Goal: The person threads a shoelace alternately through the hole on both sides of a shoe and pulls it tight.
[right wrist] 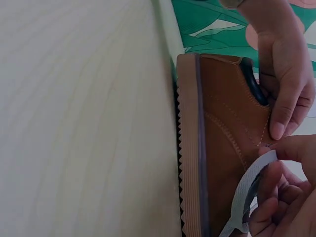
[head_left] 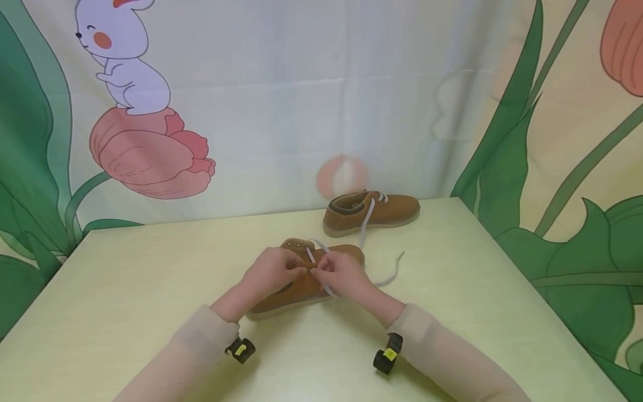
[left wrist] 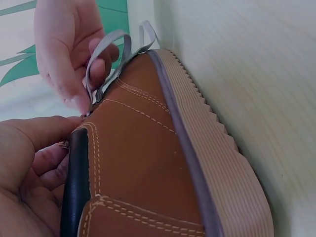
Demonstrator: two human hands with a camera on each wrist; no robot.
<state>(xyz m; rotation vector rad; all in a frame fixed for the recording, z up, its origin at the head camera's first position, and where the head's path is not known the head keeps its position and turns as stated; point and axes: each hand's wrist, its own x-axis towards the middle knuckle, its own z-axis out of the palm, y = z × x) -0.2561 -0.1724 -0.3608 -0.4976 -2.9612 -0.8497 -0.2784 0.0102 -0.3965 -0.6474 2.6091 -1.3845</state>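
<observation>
A brown shoe (head_left: 286, 298) with a pale ribbed sole stands on the table, toe to the right. At its lacing edge my left hand (head_left: 272, 272) pinches the leather flap between thumb and fingers; in the left wrist view this hand (left wrist: 24, 163) reaches over the dark collar. My right hand (head_left: 346, 274) pinches a light grey shoelace (left wrist: 106, 44) close to the eyelets, near the left fingertips. In the right wrist view the lace (right wrist: 244, 190) loops down from the right fingers (right wrist: 291, 148). The exact eyelet is hidden by the fingertips.
Behind and to the right, a second brown shoe (head_left: 397, 211) has a lace trailing down its side. A loose lace end (head_left: 394, 273) lies on the pale table (head_left: 150, 290) right of the right hand. A printed curtain (head_left: 281, 111) hangs along the table's back edge.
</observation>
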